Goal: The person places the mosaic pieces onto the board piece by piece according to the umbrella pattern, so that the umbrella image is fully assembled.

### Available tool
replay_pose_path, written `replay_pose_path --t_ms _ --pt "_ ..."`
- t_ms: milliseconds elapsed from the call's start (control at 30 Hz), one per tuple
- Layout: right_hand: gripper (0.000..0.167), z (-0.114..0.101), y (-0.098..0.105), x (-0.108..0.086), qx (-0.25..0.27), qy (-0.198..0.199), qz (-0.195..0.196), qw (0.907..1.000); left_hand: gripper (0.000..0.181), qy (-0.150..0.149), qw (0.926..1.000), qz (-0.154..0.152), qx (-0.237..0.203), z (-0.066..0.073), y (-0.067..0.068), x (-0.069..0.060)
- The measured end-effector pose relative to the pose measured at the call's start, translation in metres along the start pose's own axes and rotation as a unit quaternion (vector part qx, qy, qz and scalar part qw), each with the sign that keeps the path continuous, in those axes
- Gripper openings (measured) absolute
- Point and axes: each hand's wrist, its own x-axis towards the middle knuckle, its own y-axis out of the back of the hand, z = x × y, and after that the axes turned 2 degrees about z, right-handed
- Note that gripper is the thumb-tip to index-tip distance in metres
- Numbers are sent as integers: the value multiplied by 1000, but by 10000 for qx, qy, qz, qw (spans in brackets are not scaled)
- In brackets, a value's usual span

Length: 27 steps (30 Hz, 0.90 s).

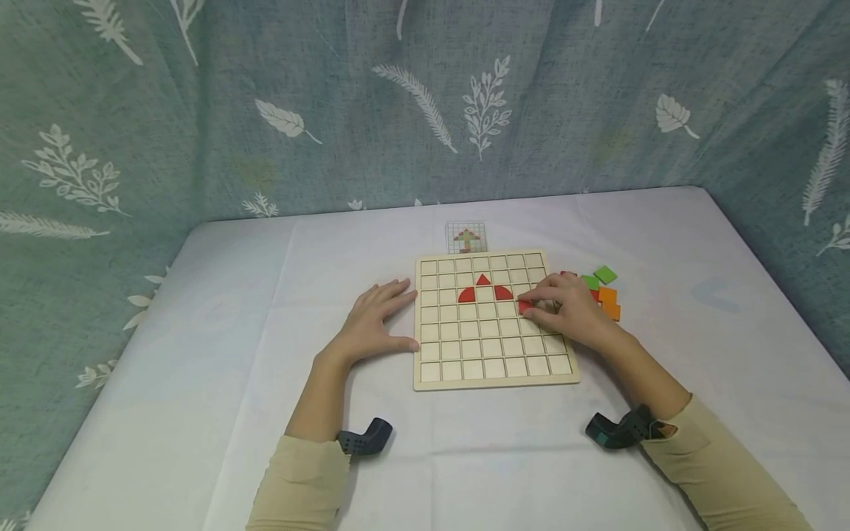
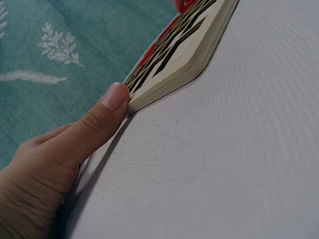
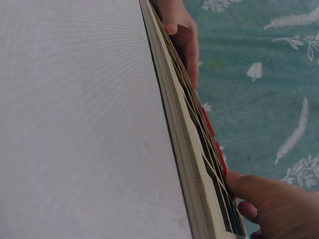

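Note:
A light wooden grid board [image 1: 470,369] lies on the white table. Two red quarter-round pieces [image 1: 468,295] and a red triangle [image 1: 483,279] sit in its upper cells. My right hand [image 1: 572,306] pinches a red piece [image 1: 524,306] between thumb and fingers, over the right part of the board. The piece's full shape is hidden by the fingers. Along the left edge of the board rests my left hand [image 1: 376,324], fingers spread. In the left wrist view its thumb [image 2: 102,112] touches the board's side.
Right of the board lie loose green tiles [image 1: 605,274], orange tiles [image 1: 609,302] and some red ones, partly behind my right hand. A small pattern card [image 1: 466,237] with a gridded picture lies at the board's far edge. A patterned green-blue curtain [image 1: 372,110] hangs behind the table.

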Motion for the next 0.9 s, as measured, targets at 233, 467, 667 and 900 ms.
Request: replay_pose_path --t_ms 233,467,667,900 --pt "21 -2 0 1 31 83 25 10000 95 -30 10000 14 30 0 1 0" --pt "21 0 4 2 319 172 482 9982 95 16 10000 14 15 1 1 -1" --pt "21 9 6 3 197 368 763 9962 95 -8 10000 24 24 0 0 -1" --pt "19 14 18 0 32 -322 770 9965 95 -23 10000 16 20 0 1 0"
